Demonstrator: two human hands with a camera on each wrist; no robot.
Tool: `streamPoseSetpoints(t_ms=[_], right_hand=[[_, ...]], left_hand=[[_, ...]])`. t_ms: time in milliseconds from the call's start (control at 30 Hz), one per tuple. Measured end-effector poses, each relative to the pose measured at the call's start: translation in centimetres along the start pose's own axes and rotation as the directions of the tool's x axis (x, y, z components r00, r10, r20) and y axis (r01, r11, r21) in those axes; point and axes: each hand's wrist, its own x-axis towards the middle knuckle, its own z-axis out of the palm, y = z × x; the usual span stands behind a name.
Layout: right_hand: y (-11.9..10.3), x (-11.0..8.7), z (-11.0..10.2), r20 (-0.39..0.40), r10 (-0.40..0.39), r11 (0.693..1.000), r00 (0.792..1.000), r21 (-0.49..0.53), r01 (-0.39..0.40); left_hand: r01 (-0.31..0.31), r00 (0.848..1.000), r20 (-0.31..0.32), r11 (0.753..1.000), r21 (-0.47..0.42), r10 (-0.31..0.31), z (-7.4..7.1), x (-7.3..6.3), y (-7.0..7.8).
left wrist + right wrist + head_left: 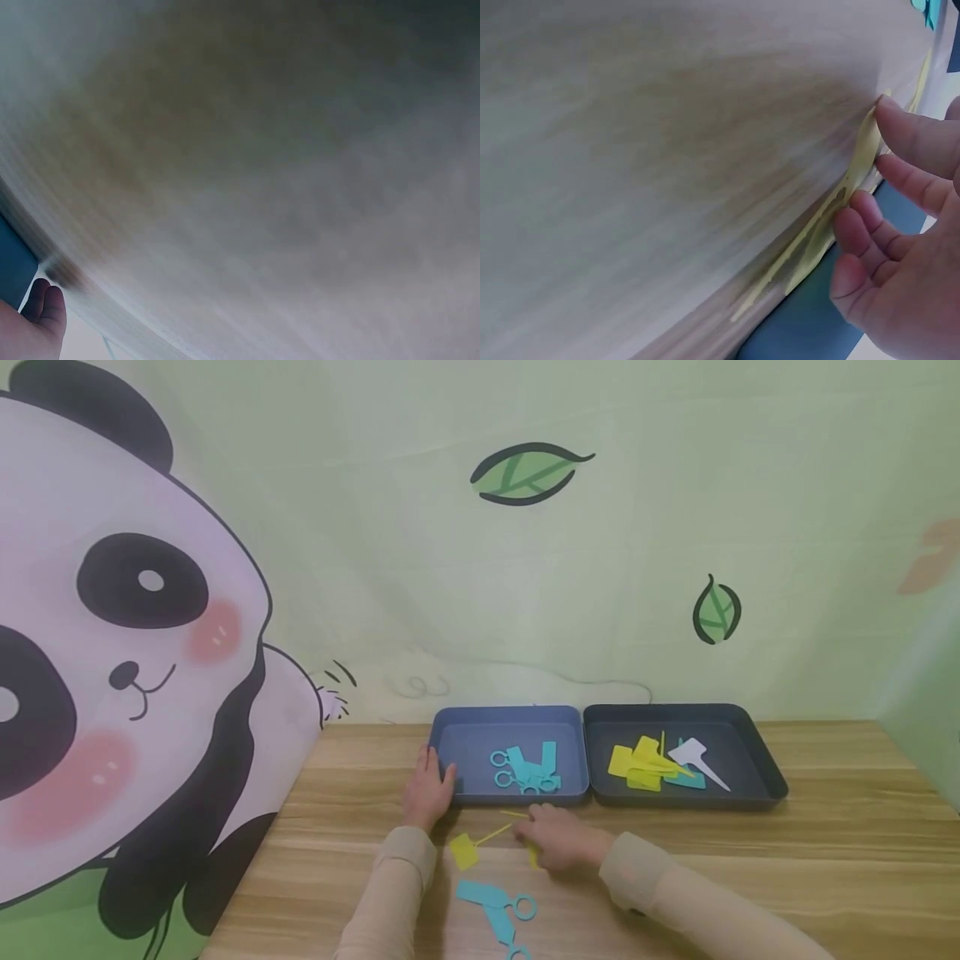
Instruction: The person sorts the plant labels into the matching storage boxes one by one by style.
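My left hand (pixel 427 789) rests against the left wall of the blue tray (pixel 453 797), fingers fairly straight along the rim. In the left wrist view only a few of its fingertips show beside the tray's corner. Just in front of the trays, my right hand (pixel 558 837) pinches a yellow plant label (pixel 866 146) low over the table. Another yellow plant label (pixel 465 852) lies left of this hand, its thin stem pointing at the fingers. Nearer to me lie two teal ring tags (pixel 498 922), overlapping. Several teal ring tags (pixel 531 770) lie inside the blue tray.
A dark tray (pixel 750 777) stands against the blue tray's right side. It holds several yellow plant labels (pixel 643 764), a white one (pixel 690 752) and a teal piece (pixel 686 779). A cloth with a panda print (pixel 232 735) hangs behind and left of the wooden table (pixel 847 860).
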Motion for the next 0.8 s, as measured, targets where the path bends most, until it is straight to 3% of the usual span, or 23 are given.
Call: streamPoseSetpoints(t_ms=[467,633,800], right_hand=[[0.9,0.6,-0.1,0.028,0.170,0.973,0.985,0.153,-0.173],[1.7,0.4,0.4,-0.008,0.152,0.966,0.988,0.213,-0.147],[2.2,-1.0,0.3,-0.080,0.111,0.963,0.991,0.255,-0.087]], left_hand=[[-0.016,1.000,-0.014,1.000,-0.012,0.016,0.1,0.1,-0.1],[-0.034,0.999,-0.037,0.999,-0.020,0.033,0.2,0.1,-0.1],[-0.025,0.999,-0.022,1.000,-0.010,0.025,0.3,0.1,-0.2]])
